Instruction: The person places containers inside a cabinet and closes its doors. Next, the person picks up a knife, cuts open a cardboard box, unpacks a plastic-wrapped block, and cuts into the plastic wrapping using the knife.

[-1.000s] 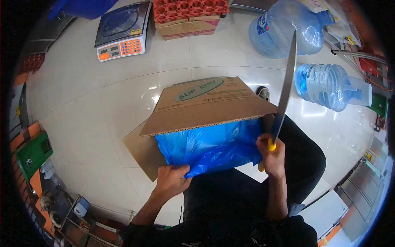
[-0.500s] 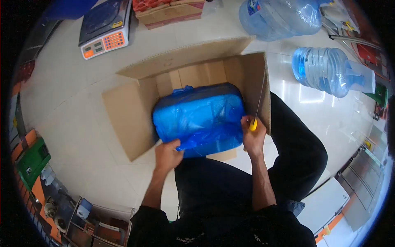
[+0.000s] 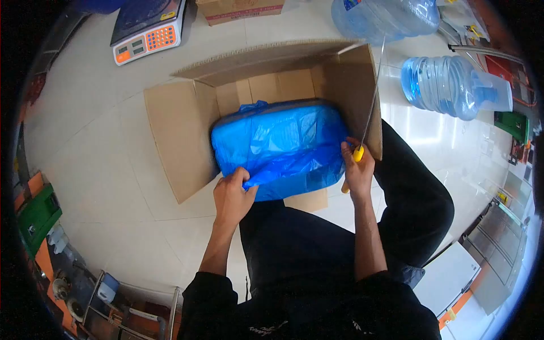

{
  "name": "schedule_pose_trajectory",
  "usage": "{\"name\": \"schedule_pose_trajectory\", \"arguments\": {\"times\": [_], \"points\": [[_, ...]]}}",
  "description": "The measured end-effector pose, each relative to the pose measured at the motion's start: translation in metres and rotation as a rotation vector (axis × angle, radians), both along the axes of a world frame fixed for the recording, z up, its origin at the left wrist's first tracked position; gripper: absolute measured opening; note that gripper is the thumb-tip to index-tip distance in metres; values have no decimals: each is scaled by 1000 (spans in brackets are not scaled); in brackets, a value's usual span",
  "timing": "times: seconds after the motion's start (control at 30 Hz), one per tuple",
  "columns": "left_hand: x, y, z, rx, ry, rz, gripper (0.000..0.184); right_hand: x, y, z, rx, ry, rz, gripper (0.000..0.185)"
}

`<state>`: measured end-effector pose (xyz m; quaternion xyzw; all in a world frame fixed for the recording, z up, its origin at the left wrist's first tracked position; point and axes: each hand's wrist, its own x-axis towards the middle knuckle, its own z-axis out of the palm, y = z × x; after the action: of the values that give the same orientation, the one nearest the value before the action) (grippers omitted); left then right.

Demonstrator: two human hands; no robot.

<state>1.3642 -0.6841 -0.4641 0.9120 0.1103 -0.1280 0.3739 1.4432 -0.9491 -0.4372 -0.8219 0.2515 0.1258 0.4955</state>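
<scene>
An open cardboard box (image 3: 175, 133) lies before me with its flaps spread. Inside it sits a rounded block-shaped bundle in a blue plastic bag (image 3: 283, 130). My left hand (image 3: 232, 198) is closed on the bag's loose edge at the near left corner. At the near right corner, my right hand (image 3: 360, 175) is wrapped round a yellow-handled tool (image 3: 358, 153) with a long, thin metal shaft or blade pointing up and away. Its fingertips touch the bag there; whether they also pinch the plastic I cannot tell.
A digital scale (image 3: 148, 35) stands at the back left, near another carton (image 3: 241, 10). Two large water bottles (image 3: 385, 17) lie at the right, the nearer bottle (image 3: 439, 85) on its side. My bent leg (image 3: 416, 209) is beside the box. Metal racks line the edges.
Both hands have shifted slightly up and rightward in view, and the bag's near edge is drawn straighter between them. The tool has tilted more to the right. The camera view has shifted too.
</scene>
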Motion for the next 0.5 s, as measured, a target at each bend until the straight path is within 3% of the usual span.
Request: {"name": "schedule_pose_trajectory", "arguments": {"times": [0.17,0.23,0.33,0.4,0.5], "points": [[-27,0,-18,-61,-286,34,27,-17,-13,-22,-36,-61,57,30],[-33,-4,-32,-39,-376,75,30,-14,-11,-38,-55,-222,94,28],[-57,-21,-61,-55,-407,166,30,-18,-16,-41,-27,-169,133,28],[-60,-32,-82,-107,-379,231,29,-27,-29,-72,-75,-321,199,32],[-66,-41,-98,149,-599,205,29,-34,-38,-113,-143,-537,199,38]]}}
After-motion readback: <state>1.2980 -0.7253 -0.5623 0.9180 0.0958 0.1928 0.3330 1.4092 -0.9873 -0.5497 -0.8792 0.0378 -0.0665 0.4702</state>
